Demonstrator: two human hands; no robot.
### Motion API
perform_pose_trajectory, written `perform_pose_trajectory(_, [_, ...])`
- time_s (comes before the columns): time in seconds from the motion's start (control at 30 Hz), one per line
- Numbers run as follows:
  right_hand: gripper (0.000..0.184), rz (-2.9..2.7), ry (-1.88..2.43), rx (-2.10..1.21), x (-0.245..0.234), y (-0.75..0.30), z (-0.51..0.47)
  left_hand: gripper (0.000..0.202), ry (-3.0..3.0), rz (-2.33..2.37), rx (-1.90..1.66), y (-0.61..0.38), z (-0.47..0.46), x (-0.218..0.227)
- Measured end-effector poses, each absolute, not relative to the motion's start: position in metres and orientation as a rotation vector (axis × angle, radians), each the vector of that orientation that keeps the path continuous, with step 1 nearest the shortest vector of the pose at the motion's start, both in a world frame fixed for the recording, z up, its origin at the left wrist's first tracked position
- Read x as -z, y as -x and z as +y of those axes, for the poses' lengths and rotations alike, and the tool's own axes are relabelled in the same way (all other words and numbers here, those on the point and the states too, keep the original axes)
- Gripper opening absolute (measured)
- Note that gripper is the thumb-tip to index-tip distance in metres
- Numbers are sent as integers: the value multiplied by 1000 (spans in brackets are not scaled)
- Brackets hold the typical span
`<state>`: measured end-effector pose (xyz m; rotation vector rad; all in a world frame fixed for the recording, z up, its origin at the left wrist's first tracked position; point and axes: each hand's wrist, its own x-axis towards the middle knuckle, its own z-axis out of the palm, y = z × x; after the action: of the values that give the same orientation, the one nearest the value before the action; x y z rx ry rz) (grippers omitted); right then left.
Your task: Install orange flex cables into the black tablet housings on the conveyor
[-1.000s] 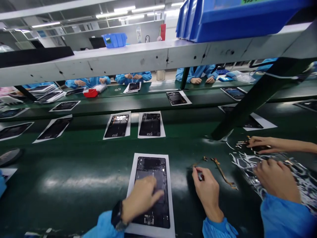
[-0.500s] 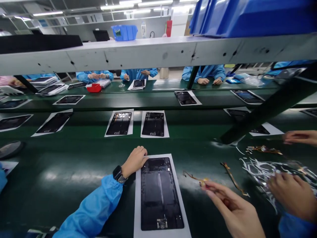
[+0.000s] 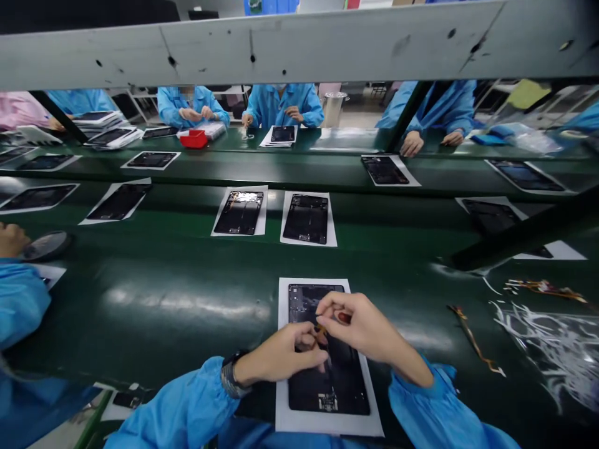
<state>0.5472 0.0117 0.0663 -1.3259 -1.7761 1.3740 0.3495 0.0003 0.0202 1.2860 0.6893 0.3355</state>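
Note:
My left hand (image 3: pixel 281 355), with a black wristwatch (image 3: pixel 233 374) at the wrist, and my right hand (image 3: pixel 362 327) meet over a black tablet housing (image 3: pixel 327 374) lying on a white paper sheet (image 3: pixel 327 424). Between their fingertips is a small amber flex cable (image 3: pixel 321 328), mostly hidden by my fingers. Both hands appear to pinch it just above the housing. To the right on the green belt lie a longer flex cable (image 3: pixel 473 340), a tangle of gold-coloured strips (image 3: pixel 545 287) and clear film with white strips (image 3: pixel 547 349).
Above the belt runs a grey shelf beam (image 3: pixel 299 47), with a black strut (image 3: pixel 524 237) at right. Further tablet housings on white sheets (image 3: pixel 238 212) line the belts. Co-workers in blue smocks (image 3: pixel 283 106) sit opposite, near a red box (image 3: pixel 193 138). A blue sleeve (image 3: pixel 19 305) comes in at left.
My right hand has moved left from the belt, and my left hand has moved from the sheet's edge over the housing. Both now meet there around the small flex cable. The view has tilted down.

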Motion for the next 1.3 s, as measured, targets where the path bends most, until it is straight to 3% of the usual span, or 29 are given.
perform_pose_trajectory(0.13, [15, -1742, 1334, -1390, -42, -538, 43, 20, -1445, 881, -379, -340, 1, -5])
perform_pose_trajectory(0.27, [18, -1815, 1368, -1379, -20, -536, 68, 28, -2108, 1244, -496, -332, -3, 7])
perform_pose_trajectory(0.5, [13, -1997, 1431, -1261, 7, -525, 87, 20, -2818, 1235, -432, -317, -4, 18])
perform_pose_trajectory(1.0, [7, -2285, 1671, -1131, 8, -508, 116, 24, -2798, 1119, -393, -329, 4, 23])
perform_pose_trajectory(1.3, [25, -2418, 1901, -803, 3, -511, 113, 32, -2739, 1060, -308, -328, 0, 18])
